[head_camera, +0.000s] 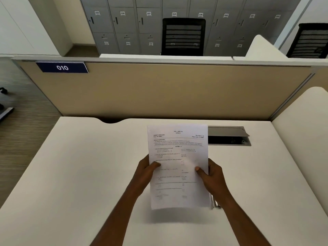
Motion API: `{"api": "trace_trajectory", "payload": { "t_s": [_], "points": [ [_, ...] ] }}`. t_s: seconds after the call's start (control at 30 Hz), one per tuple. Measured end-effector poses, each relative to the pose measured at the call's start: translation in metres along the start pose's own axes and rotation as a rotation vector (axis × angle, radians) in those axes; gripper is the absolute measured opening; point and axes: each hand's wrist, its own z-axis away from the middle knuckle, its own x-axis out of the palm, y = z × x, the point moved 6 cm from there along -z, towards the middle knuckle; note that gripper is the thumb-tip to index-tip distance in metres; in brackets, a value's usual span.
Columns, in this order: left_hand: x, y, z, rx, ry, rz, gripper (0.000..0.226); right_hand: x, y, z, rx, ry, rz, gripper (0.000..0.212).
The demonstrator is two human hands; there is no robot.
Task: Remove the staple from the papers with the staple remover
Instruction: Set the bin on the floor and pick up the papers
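Observation:
A set of white printed papers [178,157] is held upright above the white desk [71,174], printed side toward me. My left hand [145,172] grips its left edge with the thumb on the front. My right hand [211,174] grips the right edge the same way. Below my right hand, a shiny metal object [215,203] sticks out from behind the papers' lower right corner; I cannot tell whether it is the staple remover. No staple is visible on the sheet.
An open cable hatch [229,135] with a raised grey lid sits in the desk behind the papers to the right. A beige partition [159,89] with a "010" sign [62,67] closes the far side. A white side panel [301,130] stands on the right.

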Motion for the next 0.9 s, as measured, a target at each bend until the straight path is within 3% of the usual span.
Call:
{"api": "trace_trajectory", "payload": {
  "t_s": [0.5,0.9],
  "points": [
    [-0.007,0.074,-0.008,0.086,0.034,0.398,0.031,0.0,-0.025,0.02,0.171,-0.218,-0.196,0.029],
    [0.003,0.062,-0.007,0.011,-0.005,0.595,0.029,0.0,-0.035,0.028,0.194,-0.195,-0.174,0.023]
  ]
}}
